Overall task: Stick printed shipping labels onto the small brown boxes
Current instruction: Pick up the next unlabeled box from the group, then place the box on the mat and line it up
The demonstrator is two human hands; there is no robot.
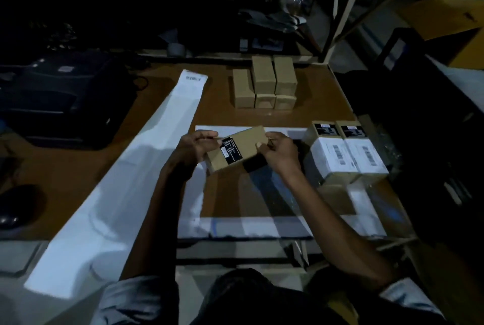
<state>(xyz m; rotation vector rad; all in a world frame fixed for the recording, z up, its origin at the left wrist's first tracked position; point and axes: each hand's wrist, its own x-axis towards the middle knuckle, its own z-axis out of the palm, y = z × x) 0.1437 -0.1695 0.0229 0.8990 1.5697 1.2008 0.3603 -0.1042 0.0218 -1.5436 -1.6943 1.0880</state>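
Here, the left hand and right hand each grip one end of a small brown box above the table; right fingertips possibly pinch something unclear.

No print here can be read. The black sticker on the held brown box carries white lines too small to make out. White shipping labels on two boxes at right and the label strip show only blurred barcodes.
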